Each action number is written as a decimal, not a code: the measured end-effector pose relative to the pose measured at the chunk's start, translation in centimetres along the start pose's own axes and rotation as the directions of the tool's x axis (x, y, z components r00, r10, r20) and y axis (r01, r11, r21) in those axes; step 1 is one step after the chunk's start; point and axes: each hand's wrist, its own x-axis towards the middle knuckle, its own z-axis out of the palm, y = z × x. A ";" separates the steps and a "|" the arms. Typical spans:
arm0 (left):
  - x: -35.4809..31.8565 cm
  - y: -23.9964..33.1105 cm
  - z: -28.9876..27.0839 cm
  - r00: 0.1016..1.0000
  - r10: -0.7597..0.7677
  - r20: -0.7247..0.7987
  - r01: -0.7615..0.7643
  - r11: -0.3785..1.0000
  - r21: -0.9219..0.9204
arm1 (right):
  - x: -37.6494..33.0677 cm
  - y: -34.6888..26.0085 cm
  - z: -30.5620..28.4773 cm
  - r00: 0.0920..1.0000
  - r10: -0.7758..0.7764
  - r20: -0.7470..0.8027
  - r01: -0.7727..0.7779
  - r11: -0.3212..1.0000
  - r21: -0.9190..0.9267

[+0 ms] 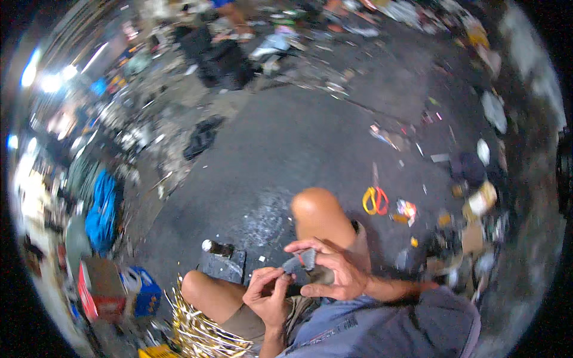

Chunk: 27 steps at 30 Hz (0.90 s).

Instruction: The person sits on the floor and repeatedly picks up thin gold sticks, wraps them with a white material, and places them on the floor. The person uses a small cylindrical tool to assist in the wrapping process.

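Note:
Between my two hands, above my lap, is a small grey piece that looks like cloth, with a thin red band across it (291, 263). My left hand (266, 293) pinches its lower left end between thumb and fingertips. From the other side, my right hand (339, 271) holds the banded end, its fingers bent over the top and its thumb below. Left of my hands, between my knees, a small dark bottle with a white cap (218, 246) lies by a dark flat block (234, 266).
Scissors with yellow and red handles (375, 200) lie right of my knee, near a small colourful packet (407, 210). Gold and white strips (203, 331) heap by my left leg. Red (102, 290) and blue (141, 290) boxes and a blue bag (102, 212) stand left. Scraps litter the edges.

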 end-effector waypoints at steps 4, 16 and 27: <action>0.3 -0.5 1.0 0.986 0.039 0.162 -0.060 0.990 0.130 | -2.5 0.4 -0.7 0.996 -0.032 -0.086 0.036 0.998 0.054; 5.0 0.8 -0.2 0.610 0.747 0.263 -0.748 0.434 0.502 | -7.5 -0.7 -1.8 0.956 -0.188 -0.224 0.221 0.966 0.133; 1.8 1.9 8.9 0.648 0.199 0.735 -0.550 0.790 0.272 | -7.9 1.6 -5.3 0.973 0.046 -0.224 -0.032 0.997 0.063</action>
